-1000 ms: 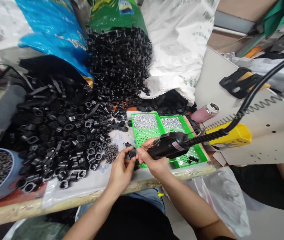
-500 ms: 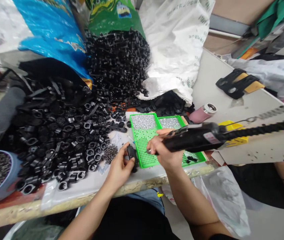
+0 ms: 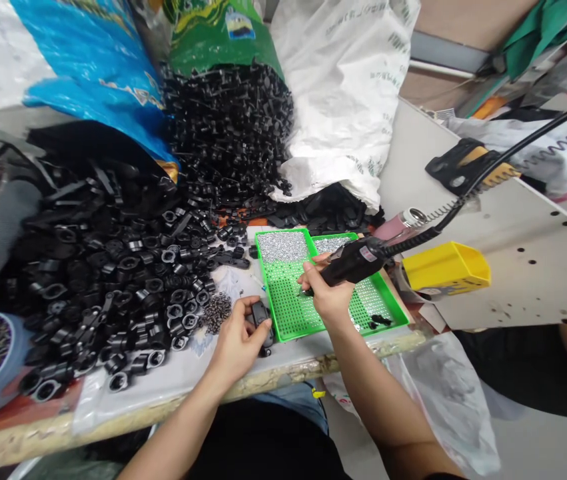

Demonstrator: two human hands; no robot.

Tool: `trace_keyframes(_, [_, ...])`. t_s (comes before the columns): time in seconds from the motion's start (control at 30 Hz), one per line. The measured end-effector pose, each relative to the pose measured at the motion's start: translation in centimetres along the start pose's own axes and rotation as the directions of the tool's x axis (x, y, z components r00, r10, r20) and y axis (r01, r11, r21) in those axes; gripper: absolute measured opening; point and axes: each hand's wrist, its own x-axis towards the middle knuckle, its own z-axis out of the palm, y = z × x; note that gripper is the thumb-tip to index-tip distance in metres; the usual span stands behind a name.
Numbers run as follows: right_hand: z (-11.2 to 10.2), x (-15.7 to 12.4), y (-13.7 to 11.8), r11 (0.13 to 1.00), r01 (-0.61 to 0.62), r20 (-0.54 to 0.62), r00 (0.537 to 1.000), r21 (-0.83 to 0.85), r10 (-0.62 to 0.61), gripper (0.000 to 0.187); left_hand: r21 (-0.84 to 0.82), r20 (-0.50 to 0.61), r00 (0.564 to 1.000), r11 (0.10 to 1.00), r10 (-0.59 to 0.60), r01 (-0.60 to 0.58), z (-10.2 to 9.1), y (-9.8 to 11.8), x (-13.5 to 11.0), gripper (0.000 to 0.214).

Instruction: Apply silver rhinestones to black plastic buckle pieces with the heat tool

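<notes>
My left hand (image 3: 237, 341) is closed on a small black plastic part (image 3: 262, 318), held just left of the green perforated tray (image 3: 289, 319) near the table's front edge. My right hand (image 3: 326, 291) grips a black electric screwdriver (image 3: 357, 259) with a coiled cable. Its tip points down onto the left green tray, which holds a patch of small silver screws (image 3: 282, 245) at its far end. A second green tray (image 3: 397, 313) lies beside it on the right.
A large heap of black plastic parts (image 3: 123, 267) covers the table's left. Blue, green and white sacks (image 3: 343, 87) stand behind. A small pile of dark washers (image 3: 217, 309), a grey bowl (image 3: 8, 393), a yellow bin (image 3: 446, 267) and a pink bottle (image 3: 406, 220) are nearby.
My right hand has carried the screwdriver from the part in my left hand out over the green tray and lowered its tip there. My left hand has kept hold of the part.
</notes>
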Motion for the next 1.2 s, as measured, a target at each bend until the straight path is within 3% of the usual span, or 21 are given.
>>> trace_keyframes(0.3, [0.2,-0.2,-0.2,0.998,-0.006,0.003,1.0,-0.056,0.006,0.03,0.052,-0.001,1.0,0.999,-0.012,0.012,-0.2,0.7,-0.1,0.05])
trace_keyframes(0.47, [0.5,-0.5,-1.8,0.998,0.046,-0.018,0.999,-0.043,-0.047,0.03,0.067,0.018,1.0,0.998,-0.013,0.012,-0.1,0.7,-0.1,0.049])
trace_keyframes(0.63, [2.8,-2.1,-3.8,0.998,0.042,0.138,0.989,0.039,-0.046,0.03,0.083,0.024,1.0,0.997,-0.002,0.0,-0.2,1.2,-0.2,0.047])
trace_keyframes(0.8, [5.0,-3.2,-3.5,0.998,-0.046,0.24,0.97,0.046,0.033,0.031,0.081,0.033,0.999,0.996,0.027,-0.029,-0.3,1.2,-0.3,0.041])
trace_keyframes(1.03, [5.4,-3.4,-2.2,0.989,-0.15,0.314,0.938,-0.009,0.145,0.03,0.025,0.009,1.0,1.0,0.016,-0.016,0.1,0.7,-0.2,0.038])
trace_keyframes(1.2, [5.3,-3.9,-2.2,0.986,-0.153,0.299,0.94,-0.067,0.166,0.032,0.041,-0.006,1.0,0.999,0.007,-0.007,0.1,0.7,-0.3,0.038])
